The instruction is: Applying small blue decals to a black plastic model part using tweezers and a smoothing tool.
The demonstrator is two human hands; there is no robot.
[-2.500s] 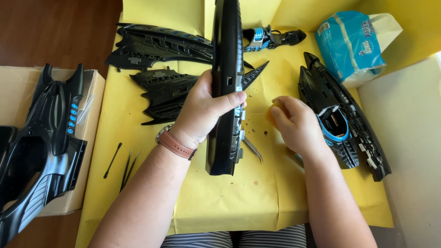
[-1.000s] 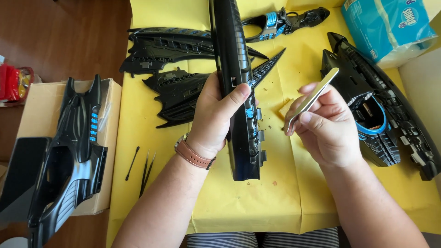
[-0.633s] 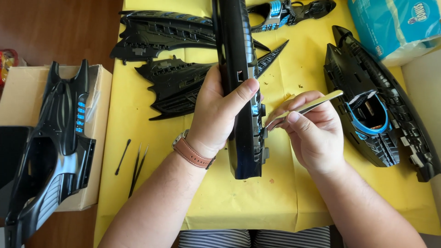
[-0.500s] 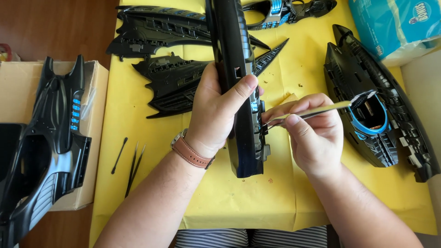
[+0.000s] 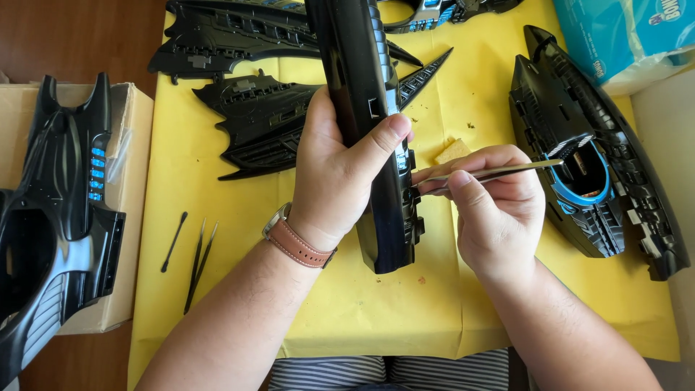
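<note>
Over the middle of the yellow paper sheet [image 5: 239,304] my left hand [image 5: 340,174] wraps tight around a long, glossy black plastic hull piece [image 5: 365,108], thumb pressed across its smooth face, the ribbed, notched edge turned right. My right hand [image 5: 496,210] pinches a pair of slim metal tweezers [image 5: 492,172] between thumb and fingers, lying level, their left tips right at that notched edge.

Just beyond my right knuckles lies a small tan sponge-like block [image 5: 452,150]. Right of it rests a black boat-shaped shell with a blue-rimmed oval opening [image 5: 586,159], matte, full of ribs and pegs. At the far left of the sheet lie two flat black wing-shaped panels [image 5: 268,123], spiky at their tips, one partly under the hull.

Near the sheet's left edge lie a black cotton-tipped stick [image 5: 174,241] and thin black tweezers [image 5: 199,264], with open yellow paper between them and my forearm. Left of the sheet, a glossy black finned body with small blue slots [image 5: 65,203] sits across a brown cardboard box [image 5: 134,145]. At the far right corner sits a soft blue plastic-wrapped packet [image 5: 622,36], partly out of view.
</note>
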